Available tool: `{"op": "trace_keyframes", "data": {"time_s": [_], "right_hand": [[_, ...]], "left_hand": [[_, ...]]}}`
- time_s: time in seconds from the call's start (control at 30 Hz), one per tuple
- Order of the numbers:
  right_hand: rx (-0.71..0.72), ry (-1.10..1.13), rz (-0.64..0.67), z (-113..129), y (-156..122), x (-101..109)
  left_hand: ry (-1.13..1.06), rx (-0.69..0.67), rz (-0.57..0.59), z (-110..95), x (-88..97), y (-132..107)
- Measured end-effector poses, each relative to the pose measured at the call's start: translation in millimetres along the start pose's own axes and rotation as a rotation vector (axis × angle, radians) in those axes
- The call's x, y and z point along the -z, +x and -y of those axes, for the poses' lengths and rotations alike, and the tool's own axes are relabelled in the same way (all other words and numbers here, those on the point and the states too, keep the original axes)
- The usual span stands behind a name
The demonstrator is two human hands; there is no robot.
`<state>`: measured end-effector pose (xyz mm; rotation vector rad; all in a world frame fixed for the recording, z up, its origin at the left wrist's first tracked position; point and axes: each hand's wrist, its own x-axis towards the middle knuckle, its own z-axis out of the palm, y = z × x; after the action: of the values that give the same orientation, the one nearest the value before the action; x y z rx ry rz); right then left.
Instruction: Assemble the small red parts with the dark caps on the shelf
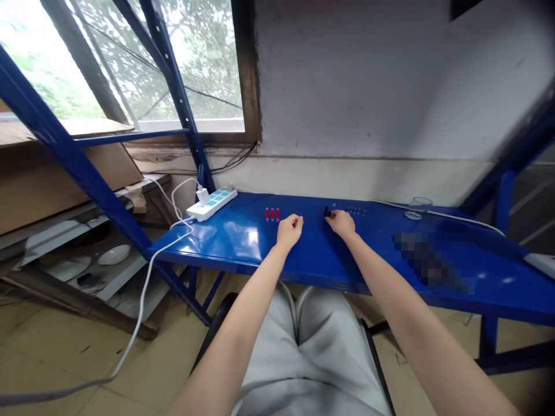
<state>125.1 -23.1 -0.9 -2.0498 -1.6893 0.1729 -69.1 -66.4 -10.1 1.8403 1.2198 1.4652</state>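
My left hand is closed above the blue tabletop, with its thumb and fingertips together. Whatever it may hold is hidden or too small to make out. Just left of it, three small red cylinders with pale lower ends stand in a row. Farther right, the closed fingers of my right hand are on a small black object, whose kind I cannot tell. A tiny pale piece lies just behind that hand. Several small metallic-looking bits are spread to its right.
On the blue table, a white power strip with a plugged-in charger stands at left. A clear round container sits at back right, near a thin white cable. A pixelated dark object lies nearer. Blue posts frame the left side.
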Motion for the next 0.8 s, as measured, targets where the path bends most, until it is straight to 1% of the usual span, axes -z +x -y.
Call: {"op": "trace_keyframes", "data": {"time_s": [0.3, 0.53, 0.67, 0.8], "right_hand": [[0.04, -0.045, -0.004, -2.9, 9.2, -5.9], [0.019, -0.058, 0.006, 1.0, 10.7, -5.6], [-0.01, -0.044, 0.05, -0.2, 13.1, -0.9], [-0.055, -0.008, 0.108, -8.7, 19.6, 5.0]], "left_hand": [[0.008, -0.009, 0.0, -0.4, -0.8, -0.2], [0.006, -0.01, 0.005, 0.4, -0.4, -0.2], [0.016, -0.013, 0.009, 0.8, -0.8, -0.4], [0.004, -0.005, 0.01, 1.2, -1.4, -0.4]]}}
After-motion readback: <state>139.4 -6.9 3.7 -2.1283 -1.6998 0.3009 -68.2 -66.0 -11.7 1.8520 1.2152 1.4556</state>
